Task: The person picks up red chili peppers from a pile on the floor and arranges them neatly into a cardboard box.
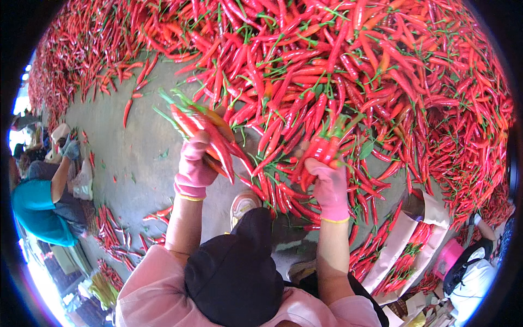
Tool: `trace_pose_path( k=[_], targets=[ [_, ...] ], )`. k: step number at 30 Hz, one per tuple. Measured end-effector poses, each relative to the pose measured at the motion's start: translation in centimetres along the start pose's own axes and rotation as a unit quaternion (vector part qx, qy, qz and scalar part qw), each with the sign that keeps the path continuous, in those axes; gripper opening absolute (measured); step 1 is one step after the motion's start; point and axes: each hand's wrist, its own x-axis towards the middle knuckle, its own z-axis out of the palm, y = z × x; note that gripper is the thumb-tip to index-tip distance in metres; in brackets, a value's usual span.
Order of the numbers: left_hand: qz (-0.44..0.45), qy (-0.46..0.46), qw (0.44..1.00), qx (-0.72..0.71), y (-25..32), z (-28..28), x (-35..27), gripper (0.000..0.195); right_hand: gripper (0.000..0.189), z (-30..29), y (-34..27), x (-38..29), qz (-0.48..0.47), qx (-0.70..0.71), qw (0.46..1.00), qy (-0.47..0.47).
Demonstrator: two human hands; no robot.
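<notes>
My left hand [196,165], in a pink knit glove with fingertips bare or worn, holds a bunch of red chili peppers [208,135], one of them orange-brown, green stems pointing up and left. Closed around a second bunch of red chilies [322,149], stems upward, is my right hand [330,186], in a matching pink glove. Both bunches are held above the front edge of a large heap of red chilies [302,81]. Loose chilies lie on the floor between and below my hands.
At right, a cut-open paper carton [402,241] holds chilies. A person in a teal shirt [39,208] sits far left; another with a pink hat [447,253] is at lower right. Small chili piles [112,237] lie on the concrete floor [135,163]. My shoe [245,204] shows below.
</notes>
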Motion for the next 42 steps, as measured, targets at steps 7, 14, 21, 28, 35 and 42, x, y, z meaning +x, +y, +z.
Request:
trace_pose_path(
  k=[7,14,21,28,35,42],
  targets=[
    [-0.27,-0.079,0.946,0.16,-6.1,1.8,-3.3,0.043,0.055,2.7,5.0,-4.9,0.047,-0.123,0.991,0.008],
    [-0.193,-0.051,0.941,0.274,-9.4,4.4,5.5,0.053,0.017,-3.3,3.9,4.3,-0.076,-0.283,0.952,-0.091],
    [-0.226,-0.131,0.916,0.305,-7.7,4.6,2.1,0.06,0.028,-5.4,6.2,1.8,-0.158,-0.517,0.839,-0.064],
    [0.126,-0.149,0.898,0.394,-9.7,3.6,-0.3,0.032,0.075,1.6,-2.5,3.9,-0.092,-0.391,0.9,-0.169],
    [-0.007,0.005,0.972,-0.234,-10.5,0.6,6.9,0.049,0.054,10.8,-1.8,18.3,0.018,-0.643,0.696,-0.319],
    [-0.055,-0.01,0.988,-0.144,-8.4,-10.6,0.4,0.058,0.034,12.8,10.2,7.4,-0.283,-0.6,0.743,-0.09]
  ],
)
